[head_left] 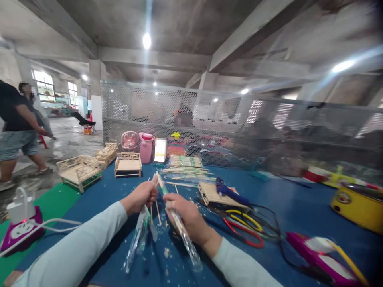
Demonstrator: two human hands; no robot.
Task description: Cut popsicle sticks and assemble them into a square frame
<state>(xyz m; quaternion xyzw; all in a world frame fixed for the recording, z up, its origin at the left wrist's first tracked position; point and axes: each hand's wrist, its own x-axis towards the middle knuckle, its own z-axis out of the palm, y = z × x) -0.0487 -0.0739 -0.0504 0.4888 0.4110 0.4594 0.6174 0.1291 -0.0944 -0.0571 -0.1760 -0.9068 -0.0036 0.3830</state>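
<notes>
My right hand (184,217) is closed around a pair of chopsticks in a clear plastic wrapper (163,185). The wrapper slants from the upper tip down past my wrist, its loose end crinkled. Just left of it, my left hand (142,196) is closed, thumb up, near the upper end of that wrapper. Clear plastic wrappers (139,235) with green print hang below the left fist; whether they hold anything is hard to see. Loose thin wooden sticks (157,211) lie on the blue table between my hands. Further back rests a pile of wrapped chopsticks (185,162).
Small wooden furniture models (128,164) stand at the back left. A blue glue gun (230,191) lies on a wooden piece, near red- and yellow-handled cutters (243,231). Power strips (323,259) flank the table, with a yellow pot (359,205) at right. People (20,123) are at far left.
</notes>
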